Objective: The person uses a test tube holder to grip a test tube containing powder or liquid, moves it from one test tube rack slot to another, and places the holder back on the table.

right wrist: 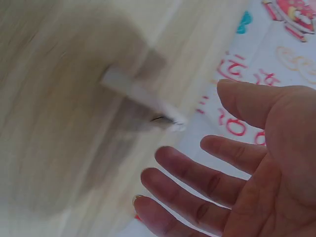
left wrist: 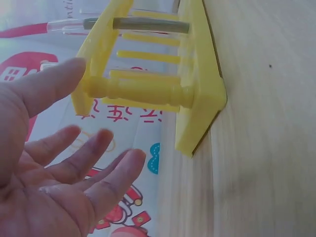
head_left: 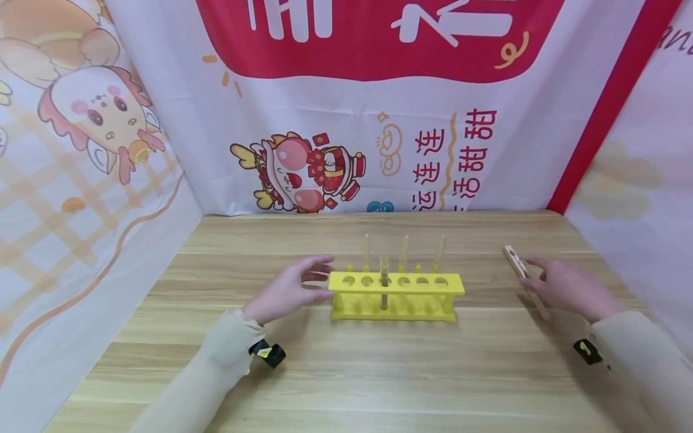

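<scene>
Yellow test-tube rack (head_left: 394,290) standing upright, partly dark-filled tube (head_left: 384,278) in it, wooden clamp (head_left: 518,265) slanting at right

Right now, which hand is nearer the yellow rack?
The left hand, beside the yellow rack at its left end; the right hand is farther right, near the wooden clip.

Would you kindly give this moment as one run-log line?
Left grip: beside yellow plastic test-tube rack | Right grip: near slim pale wooden clip, not grasping | Rack: clear tube with grey contents standing upright
</scene>
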Available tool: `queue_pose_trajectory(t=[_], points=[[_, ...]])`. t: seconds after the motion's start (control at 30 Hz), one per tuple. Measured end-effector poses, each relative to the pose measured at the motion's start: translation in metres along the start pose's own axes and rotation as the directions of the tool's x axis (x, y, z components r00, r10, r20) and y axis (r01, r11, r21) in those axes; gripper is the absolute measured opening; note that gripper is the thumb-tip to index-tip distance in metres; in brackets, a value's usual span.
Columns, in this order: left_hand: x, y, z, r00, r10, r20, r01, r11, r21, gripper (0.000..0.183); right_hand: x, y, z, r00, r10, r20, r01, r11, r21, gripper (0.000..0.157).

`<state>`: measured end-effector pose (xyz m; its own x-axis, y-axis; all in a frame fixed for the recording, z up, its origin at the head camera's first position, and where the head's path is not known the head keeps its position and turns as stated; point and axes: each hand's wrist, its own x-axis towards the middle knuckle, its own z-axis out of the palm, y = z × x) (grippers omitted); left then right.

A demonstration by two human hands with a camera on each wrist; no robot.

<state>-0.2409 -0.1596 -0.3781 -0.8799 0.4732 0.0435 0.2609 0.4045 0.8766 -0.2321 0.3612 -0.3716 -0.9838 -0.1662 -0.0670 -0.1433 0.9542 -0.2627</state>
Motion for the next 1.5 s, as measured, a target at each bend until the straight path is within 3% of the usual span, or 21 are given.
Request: queue_pose_trajectory(t=[0.23,0.53,0.63,0.87,1.07,1.37,1.5], points=[[0.009,-0.008,0.008,0.997,0.022,0.078,-0.016,0.997,-0.078,0.056,0.012,0.014,0.007,0.999,0.034,0.027,-0.033,0.998,-0.049,0.070],[0.012,-0.015,0.019,0.998,-0.005,0.063,0.005,1.000,0.004,0.027,0.019,0.024,0.015,0.997,0.080,0.017,-0.079,0.995,-0.065,0.072],[0.013,-0.019,0.022,0.997,-0.001,0.073,0.000,1.000,0.010,0.022,0.020,0.026,0.017,0.997,0.081,0.019,-0.080,0.995,-0.067,0.065],[0.013,-0.021,0.028,0.998,0.012,0.056,-0.013,1.000,0.016,0.023,0.019,0.027,0.019,0.996,0.084,0.013,-0.083,0.996,-0.044,0.035],[0.014,-0.021,0.031,0.999,-0.002,0.040,0.000,0.999,0.038,0.024,0.015,0.028,0.021,0.996,0.082,-0.045,-0.083,0.996,-0.033,0.019],[0.014,-0.020,0.032,0.999,-0.035,0.041,0.033,0.998,0.057,0.028,0.006,0.027,0.017,0.995,0.099,-0.008,-0.099,0.995,-0.008,0.022],[0.013,-0.020,0.032,0.999,-0.033,0.043,0.031,0.998,0.050,0.028,0.003,0.020,0.011,0.995,0.097,-0.027,-0.096,0.995,0.032,0.032]])
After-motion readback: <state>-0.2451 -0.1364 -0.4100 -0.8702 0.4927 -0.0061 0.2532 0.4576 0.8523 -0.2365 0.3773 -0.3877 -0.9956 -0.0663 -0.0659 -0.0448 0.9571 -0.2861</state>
